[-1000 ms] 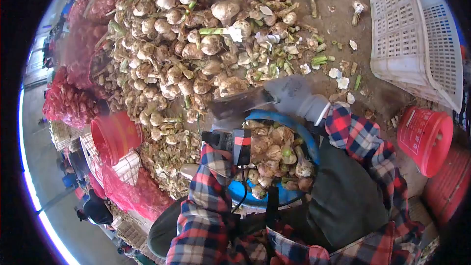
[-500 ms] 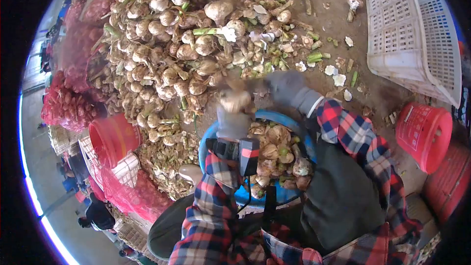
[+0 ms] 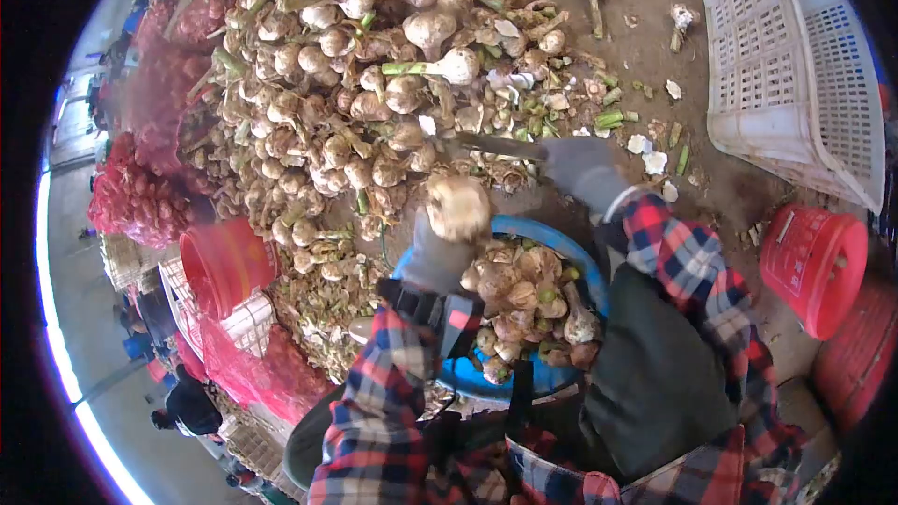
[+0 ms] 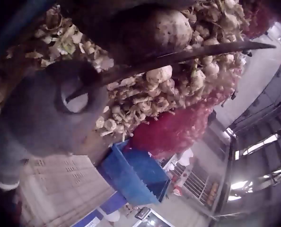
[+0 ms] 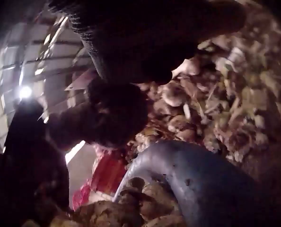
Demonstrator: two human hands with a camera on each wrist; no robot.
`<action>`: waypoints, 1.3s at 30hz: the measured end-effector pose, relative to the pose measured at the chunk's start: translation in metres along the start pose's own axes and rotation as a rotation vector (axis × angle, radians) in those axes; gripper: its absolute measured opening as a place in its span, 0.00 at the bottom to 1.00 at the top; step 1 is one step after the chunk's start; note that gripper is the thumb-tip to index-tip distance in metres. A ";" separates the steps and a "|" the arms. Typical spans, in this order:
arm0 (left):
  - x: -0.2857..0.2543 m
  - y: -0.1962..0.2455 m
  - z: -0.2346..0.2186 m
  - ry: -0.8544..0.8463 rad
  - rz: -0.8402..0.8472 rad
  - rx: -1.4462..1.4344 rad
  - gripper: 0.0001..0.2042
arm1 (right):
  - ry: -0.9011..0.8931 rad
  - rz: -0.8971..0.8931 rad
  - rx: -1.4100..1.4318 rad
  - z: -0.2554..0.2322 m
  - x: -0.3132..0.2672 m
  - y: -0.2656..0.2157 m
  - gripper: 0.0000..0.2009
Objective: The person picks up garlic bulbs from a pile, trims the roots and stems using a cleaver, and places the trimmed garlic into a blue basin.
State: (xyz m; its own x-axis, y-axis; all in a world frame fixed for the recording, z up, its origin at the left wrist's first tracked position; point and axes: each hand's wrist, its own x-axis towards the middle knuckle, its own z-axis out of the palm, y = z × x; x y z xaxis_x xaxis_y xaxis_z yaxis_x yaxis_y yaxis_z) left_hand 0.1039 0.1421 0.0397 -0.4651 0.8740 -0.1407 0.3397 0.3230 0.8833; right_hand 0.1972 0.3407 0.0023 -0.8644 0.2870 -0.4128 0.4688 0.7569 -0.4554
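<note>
In the head view my grey-gloved left hand [image 3: 438, 252] grips a garlic bulb [image 3: 458, 209], blurred, its pale cut-looking face up. The bulb is over the left rim of a blue tub [image 3: 591, 266] that contains several garlic bulbs [image 3: 519, 290]. To the right, my gloved right hand [image 3: 582, 173] holds a knife [image 3: 496, 145], its blade pointing left, apart from the bulb. In the left wrist view, the right glove [image 4: 46, 109] curls round the handle and the long dark blade [image 4: 178, 57] passes below the held bulb [image 4: 171, 28]. Gloves look dark in the right wrist view, above the tub rim [image 5: 192, 170].
A large heap of garlic [image 3: 318, 122] with stems spreads ahead and left. Stem offcuts [image 3: 613, 119] litter the floor. A white plastic crate [image 3: 762, 65] and a red bucket [image 3: 812, 266] stand right; another red bucket [image 3: 224, 266] and red mesh bags [image 3: 136, 196] are left.
The knife has swung from close by the left hand to above and beyond it. My left hand has turned the garlic bulb up into view over the tub's left rim.
</note>
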 end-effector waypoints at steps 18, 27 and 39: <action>0.138 -0.013 -0.046 0.032 -0.008 0.883 0.15 | -0.027 0.488 0.347 0.007 -0.010 0.055 0.21; 0.078 -0.021 -0.019 0.059 -0.354 -0.156 0.18 | 0.029 0.187 0.366 0.003 -0.004 0.000 0.21; 0.050 -0.007 -0.011 0.156 -0.114 -0.070 0.11 | 0.316 -0.181 0.210 -0.023 -0.009 -0.035 0.08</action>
State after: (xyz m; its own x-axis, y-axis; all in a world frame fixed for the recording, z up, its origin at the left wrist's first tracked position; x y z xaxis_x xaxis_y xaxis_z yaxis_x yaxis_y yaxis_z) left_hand 0.0696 0.1793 0.0317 -0.6197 0.7650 -0.1753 0.2226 0.3855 0.8955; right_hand 0.1847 0.3253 0.0397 -0.9342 0.3509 -0.0642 0.3028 0.6848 -0.6628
